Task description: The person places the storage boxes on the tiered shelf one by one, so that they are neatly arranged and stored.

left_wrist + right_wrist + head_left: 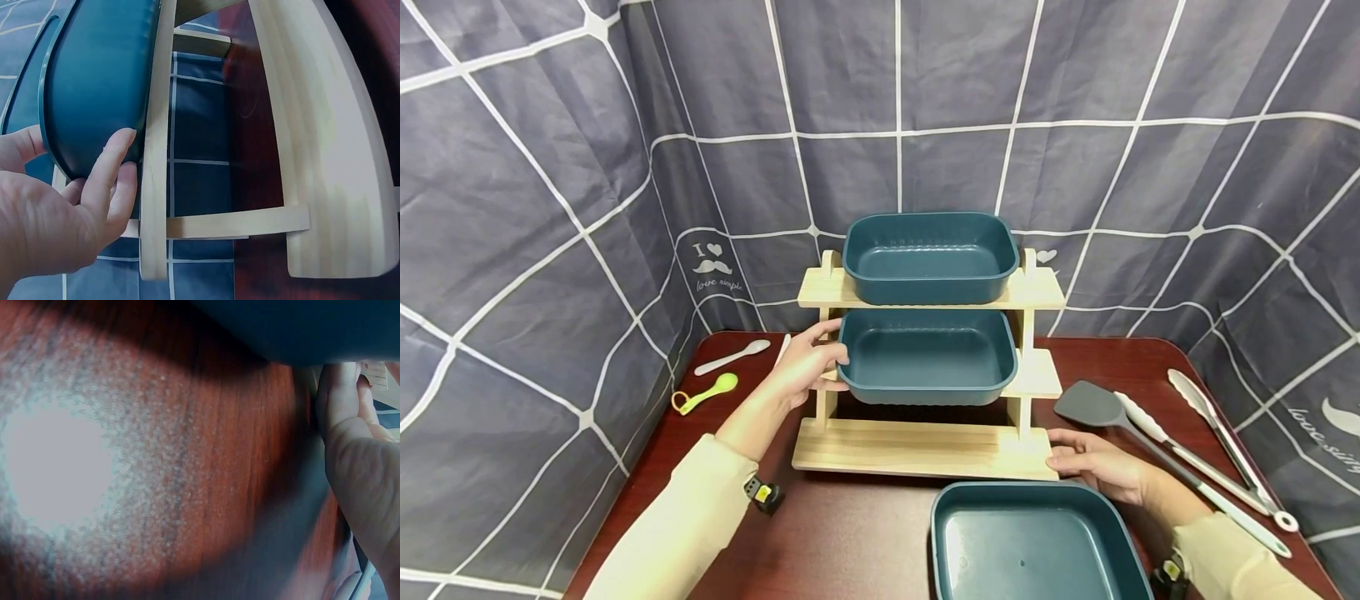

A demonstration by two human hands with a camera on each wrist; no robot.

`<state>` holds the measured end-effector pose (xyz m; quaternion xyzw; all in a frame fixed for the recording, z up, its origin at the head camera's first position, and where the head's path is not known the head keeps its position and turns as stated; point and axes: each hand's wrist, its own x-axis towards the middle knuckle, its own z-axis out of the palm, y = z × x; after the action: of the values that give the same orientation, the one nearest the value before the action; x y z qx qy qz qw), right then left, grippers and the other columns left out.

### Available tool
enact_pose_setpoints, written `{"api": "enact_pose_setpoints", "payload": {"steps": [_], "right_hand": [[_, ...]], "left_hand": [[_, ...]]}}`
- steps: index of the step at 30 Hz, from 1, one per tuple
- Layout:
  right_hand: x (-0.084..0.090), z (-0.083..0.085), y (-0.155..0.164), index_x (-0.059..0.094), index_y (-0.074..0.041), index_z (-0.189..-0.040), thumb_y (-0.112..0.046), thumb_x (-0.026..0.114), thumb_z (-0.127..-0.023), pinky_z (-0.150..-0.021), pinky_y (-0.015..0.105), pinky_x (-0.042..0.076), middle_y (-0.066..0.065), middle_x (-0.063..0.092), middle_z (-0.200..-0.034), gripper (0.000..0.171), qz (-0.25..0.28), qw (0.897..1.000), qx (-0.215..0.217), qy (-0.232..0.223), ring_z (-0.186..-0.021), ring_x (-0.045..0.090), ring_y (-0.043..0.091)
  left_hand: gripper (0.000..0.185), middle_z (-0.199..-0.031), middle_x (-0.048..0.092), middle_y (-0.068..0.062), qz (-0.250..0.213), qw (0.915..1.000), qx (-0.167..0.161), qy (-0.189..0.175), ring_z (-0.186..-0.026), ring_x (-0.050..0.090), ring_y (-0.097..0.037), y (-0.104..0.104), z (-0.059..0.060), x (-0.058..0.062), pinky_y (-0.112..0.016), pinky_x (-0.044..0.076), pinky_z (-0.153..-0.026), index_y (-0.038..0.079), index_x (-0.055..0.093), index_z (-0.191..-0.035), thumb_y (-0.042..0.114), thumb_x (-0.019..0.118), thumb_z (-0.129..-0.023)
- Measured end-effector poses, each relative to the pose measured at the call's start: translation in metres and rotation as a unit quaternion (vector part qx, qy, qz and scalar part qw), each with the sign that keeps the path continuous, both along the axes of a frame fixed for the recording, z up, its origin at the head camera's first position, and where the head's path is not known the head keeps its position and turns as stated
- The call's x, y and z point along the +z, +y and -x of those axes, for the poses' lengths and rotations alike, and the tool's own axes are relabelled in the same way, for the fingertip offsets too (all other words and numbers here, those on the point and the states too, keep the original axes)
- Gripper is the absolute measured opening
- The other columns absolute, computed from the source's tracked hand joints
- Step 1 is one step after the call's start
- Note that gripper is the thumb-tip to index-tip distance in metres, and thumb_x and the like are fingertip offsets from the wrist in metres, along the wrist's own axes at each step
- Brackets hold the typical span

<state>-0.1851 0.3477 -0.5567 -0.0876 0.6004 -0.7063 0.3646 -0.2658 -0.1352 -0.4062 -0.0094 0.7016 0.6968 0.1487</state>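
A dark teal rectangular bin (928,354) stands on the middle tier of a light wooden three-tier rack (917,446). My left hand (808,367) holds this bin by its left end; in the left wrist view the thumb is at the rim and the fingers (112,162) lie against its outer side near the shelf. My right hand (1101,467) is at the right end of the lowest shelf, fingertips touching it, fingers mostly straight. In the right wrist view the fingertips are partly hidden by a bin. A matching bin (932,258) sits on the top tier.
Another teal bin (1037,542) stands on the red-brown table (820,533) before the rack. To the right lie a grey spatula (1090,406) and tongs (1213,417). A white spoon (733,357) and green measuring spoon (711,392) lie left. A grey checked curtain (955,75) surrounds the table.
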Motion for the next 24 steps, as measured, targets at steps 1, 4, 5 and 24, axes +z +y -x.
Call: {"api": "enact_pose_setpoints", "payload": {"steps": [1,4,5,24], "right_hand": [[0.0,0.0,0.0,0.032,0.005,-0.15,-0.003,0.046,-0.108,-0.101,0.04,0.054,0.011,0.067,-0.132,0.045,0.002,1.0,0.001,0.0,-0.12,0.066,0.026],[0.001,-0.001,0.0,0.031,0.006,-0.151,-0.003,0.046,-0.108,-0.101,0.04,0.054,0.011,0.067,-0.132,0.046,0.007,1.0,0.003,0.003,-0.119,0.066,0.026],[0.001,-0.001,0.0,0.031,0.006,-0.151,-0.003,0.045,-0.108,-0.101,0.04,0.054,0.011,0.067,-0.132,0.046,0.008,1.0,0.004,0.003,-0.119,0.066,0.025],[0.002,0.001,-0.001,0.031,0.004,-0.152,-0.003,0.045,-0.109,-0.101,0.04,0.054,0.011,0.067,-0.133,0.046,-0.017,1.0,-0.001,-0.001,-0.12,0.065,0.025]], "left_hand": [[0.072,-0.13,0.063,-0.023,-0.001,1.0,0.001,-0.001,-0.106,0.072,-0.033,0.001,0.001,0.0,-0.051,0.062,-0.076,0.017,0.051,-0.151,0.001,0.061,-0.082],[0.073,-0.132,0.061,-0.022,-0.007,0.9999,0.005,-0.009,-0.108,0.071,-0.033,0.002,0.004,0.0,-0.051,0.062,-0.075,0.017,0.049,-0.153,0.002,0.061,-0.082],[0.073,-0.133,0.06,-0.021,-0.008,0.9999,0.006,-0.011,-0.109,0.071,-0.034,0.003,0.005,0.001,-0.051,0.062,-0.074,0.017,0.048,-0.154,0.002,0.061,-0.083],[0.076,-0.144,0.049,-0.019,-0.003,1.0,0.003,-0.009,-0.119,0.065,-0.035,0.013,0.021,0.003,-0.048,0.063,-0.076,0.013,0.045,-0.156,0.003,0.063,-0.083]]}}
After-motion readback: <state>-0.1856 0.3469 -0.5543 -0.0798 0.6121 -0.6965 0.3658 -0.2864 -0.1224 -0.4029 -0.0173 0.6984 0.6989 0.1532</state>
